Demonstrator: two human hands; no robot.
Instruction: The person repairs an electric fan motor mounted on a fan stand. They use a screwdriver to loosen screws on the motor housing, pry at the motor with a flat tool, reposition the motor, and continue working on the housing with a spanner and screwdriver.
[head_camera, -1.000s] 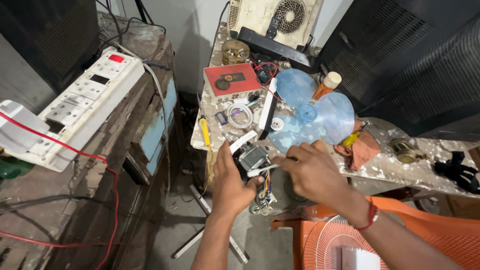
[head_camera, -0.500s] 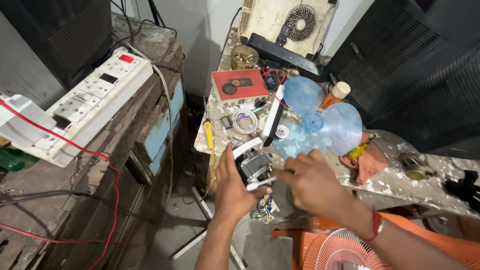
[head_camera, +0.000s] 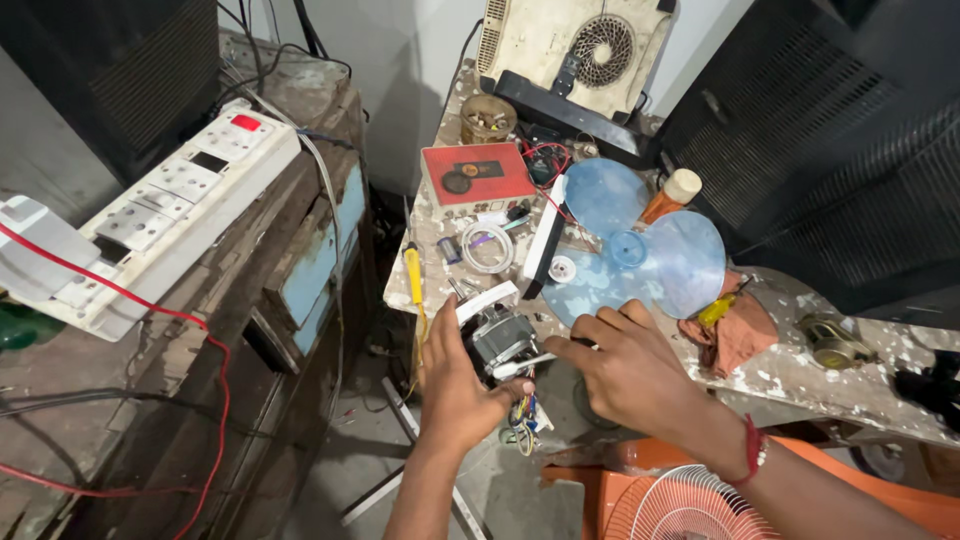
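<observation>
Motor (head_camera: 500, 338) nearer, bowl (head_camera: 488, 118) of bits

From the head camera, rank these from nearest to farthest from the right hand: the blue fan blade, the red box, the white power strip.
Measured from the right hand:
1. Blue fan blade, on the bench just beyond the fingers.
2. Red box, farther back on the bench, to the left.
3. White power strip, far left on the wooden cabinet.

The motor (head_camera: 500, 338) in the left hand (head_camera: 455, 385) is grey metal with white plastic ends and multicoloured wires below. Just beyond the right hand (head_camera: 625, 365) lies a translucent blue fan blade (head_camera: 640, 255); farther off, a red box (head_camera: 477, 177), and beside the blade an orange rag (head_camera: 740, 335).
</observation>
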